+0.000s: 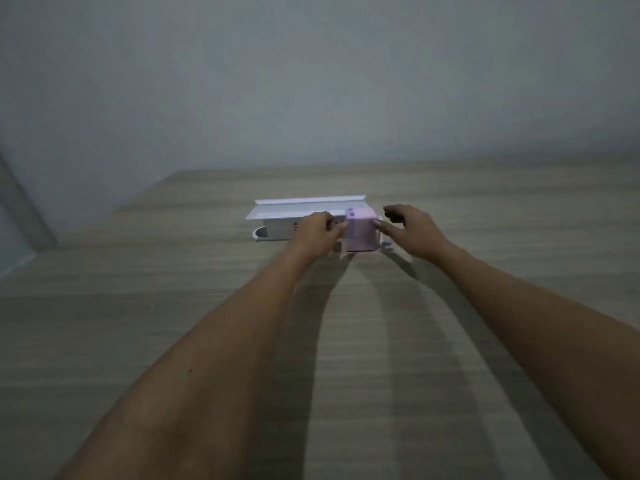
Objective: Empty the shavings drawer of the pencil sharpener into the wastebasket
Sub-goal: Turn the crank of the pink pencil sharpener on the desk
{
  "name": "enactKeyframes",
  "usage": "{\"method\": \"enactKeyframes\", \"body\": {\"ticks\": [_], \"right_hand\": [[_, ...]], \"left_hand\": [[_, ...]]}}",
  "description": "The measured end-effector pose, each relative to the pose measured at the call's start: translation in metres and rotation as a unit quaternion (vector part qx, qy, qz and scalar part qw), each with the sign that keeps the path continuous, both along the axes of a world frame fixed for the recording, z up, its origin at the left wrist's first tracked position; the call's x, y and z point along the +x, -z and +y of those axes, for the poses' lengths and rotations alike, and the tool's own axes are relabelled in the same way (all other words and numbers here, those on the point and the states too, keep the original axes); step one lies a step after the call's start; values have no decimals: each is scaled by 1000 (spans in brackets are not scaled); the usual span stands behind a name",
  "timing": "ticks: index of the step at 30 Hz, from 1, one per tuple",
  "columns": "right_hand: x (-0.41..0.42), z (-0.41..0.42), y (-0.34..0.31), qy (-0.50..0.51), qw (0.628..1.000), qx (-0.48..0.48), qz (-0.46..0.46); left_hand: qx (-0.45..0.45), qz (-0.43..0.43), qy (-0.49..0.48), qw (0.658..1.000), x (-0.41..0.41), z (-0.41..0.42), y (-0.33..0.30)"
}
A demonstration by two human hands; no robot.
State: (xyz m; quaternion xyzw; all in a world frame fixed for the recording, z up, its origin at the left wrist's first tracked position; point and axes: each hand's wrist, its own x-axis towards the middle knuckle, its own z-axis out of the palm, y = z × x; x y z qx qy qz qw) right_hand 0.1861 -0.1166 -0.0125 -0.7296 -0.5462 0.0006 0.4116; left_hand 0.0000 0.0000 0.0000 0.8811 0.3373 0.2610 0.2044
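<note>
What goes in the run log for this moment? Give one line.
stage: reaching | left hand: touching pink sharpener | right hand: open at its right side | drawer: not visible | wastebasket: not visible

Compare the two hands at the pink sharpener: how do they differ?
The left hand is curled, its fingers closed against the left side of the pink sharpener; the right hand is spread open. The left hand hides part of the white box behind it; the right hand only meets the sharpener's right side with a fingertip. Both reach out over the wooden table.

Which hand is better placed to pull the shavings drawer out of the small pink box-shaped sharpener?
Probably the right hand: its fingertips meet the pink sharpener's right side, beside a white part there. The left hand steadies the other side.
</note>
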Motion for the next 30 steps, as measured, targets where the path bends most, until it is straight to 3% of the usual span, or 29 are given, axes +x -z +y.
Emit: {"method": "enactKeyframes", "body": {"ticks": [5,11,30], "right_hand": [[3,16,10,-26,997,9,66],[1,16,8,-35,992,19,121],[-110,-97,-34,-106,985,31,131]], "left_hand": [[-13,-37,58,998,16,5,18],[-28,-75,53,995,18,6,24],[21,-46,30,998,-107,-109,-19]]}}
